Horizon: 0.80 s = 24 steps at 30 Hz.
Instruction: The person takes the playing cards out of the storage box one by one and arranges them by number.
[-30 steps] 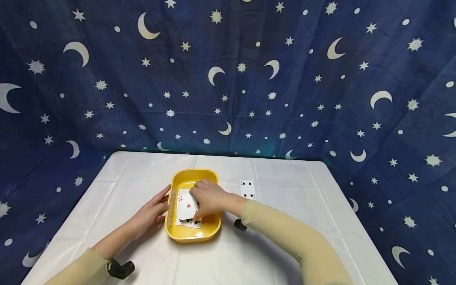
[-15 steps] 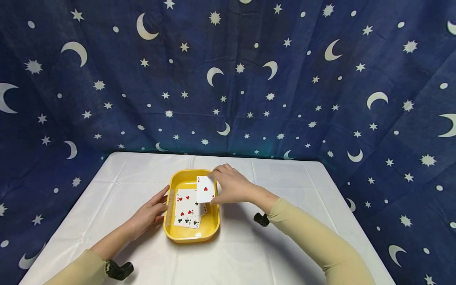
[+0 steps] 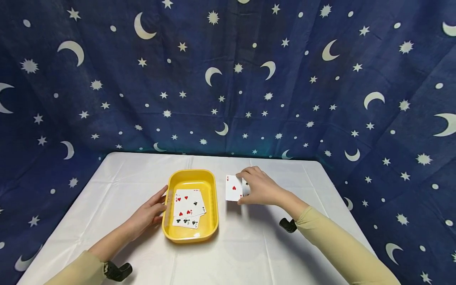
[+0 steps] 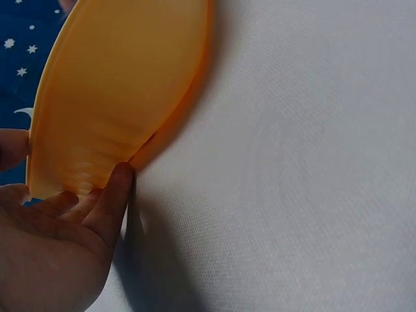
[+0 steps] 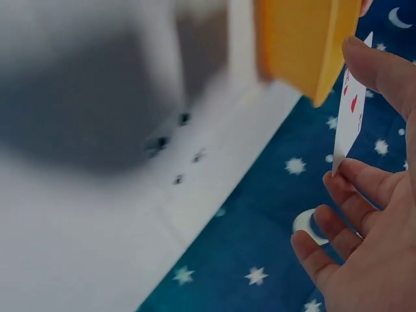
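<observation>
My right hand (image 3: 261,188) pinches an ace of hearts (image 3: 233,187) by its edges between thumb and fingertips, above the table right of the yellow tray (image 3: 211,231). Under that hand lies a spade card (image 3: 246,186), mostly covered in the head view; its blurred spade marks show in the right wrist view. Several playing cards overlap inside the tray, a four of hearts (image 3: 186,204) among those on top. My left hand (image 3: 147,213) rests against the tray's left side, and in the left wrist view its fingertips (image 4: 121,174) touch the outer wall.
The tray stands on a table with a white cloth (image 3: 231,253). Behind the table's far edge hangs a dark blue curtain (image 3: 235,130) with moons and stars. Black wrist devices (image 3: 119,271) sit on both forearms.
My right hand has lifted the ace of hearts out of the tray and carried it right, over the spade card on the table. The left hand stays at the tray.
</observation>
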{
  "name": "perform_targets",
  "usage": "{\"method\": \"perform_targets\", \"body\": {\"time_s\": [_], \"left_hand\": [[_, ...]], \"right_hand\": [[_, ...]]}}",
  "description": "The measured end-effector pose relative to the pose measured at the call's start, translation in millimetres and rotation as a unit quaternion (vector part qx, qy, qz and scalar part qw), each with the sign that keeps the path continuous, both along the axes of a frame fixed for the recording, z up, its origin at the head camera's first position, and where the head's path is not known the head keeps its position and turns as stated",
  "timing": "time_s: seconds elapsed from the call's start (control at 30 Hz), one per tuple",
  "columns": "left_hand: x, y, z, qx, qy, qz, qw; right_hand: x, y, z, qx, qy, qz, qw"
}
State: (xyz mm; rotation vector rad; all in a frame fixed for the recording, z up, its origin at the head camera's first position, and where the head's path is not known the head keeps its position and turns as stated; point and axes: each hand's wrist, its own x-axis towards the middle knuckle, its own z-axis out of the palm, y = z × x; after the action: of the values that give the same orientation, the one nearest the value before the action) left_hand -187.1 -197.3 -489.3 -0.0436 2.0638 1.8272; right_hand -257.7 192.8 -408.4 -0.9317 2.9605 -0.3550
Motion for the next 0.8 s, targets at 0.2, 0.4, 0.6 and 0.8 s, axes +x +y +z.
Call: {"method": "perform_targets", "body": {"time_s": [0.2,0.4,0.6,0.8], "left_hand": [[0.7,-0.2,-0.3,-0.008,0.001,-0.004,1.0000],[0.4,-1.2,-0.1,-0.003,0.004,-0.006,1.0000],[0.7,-1.1,0.8,-0.003,0.007,-0.008,0.9999],[-0.2,-1.6,-1.0,0.000,0.011,-0.011,0.9999]], "right_hand": [[9.2,25.7,-17.1,0.006,-0.011,-0.006,0.9999],[20.0,41.0,-39.0,0.017,-0.027,-0.013,0.9994],[29.5,49.1,-55.4,0.019,-0.041,-0.008,0.9989],[33.5,52.5,-67.1,0.026,-0.046,-0.003,0.9986]]}}
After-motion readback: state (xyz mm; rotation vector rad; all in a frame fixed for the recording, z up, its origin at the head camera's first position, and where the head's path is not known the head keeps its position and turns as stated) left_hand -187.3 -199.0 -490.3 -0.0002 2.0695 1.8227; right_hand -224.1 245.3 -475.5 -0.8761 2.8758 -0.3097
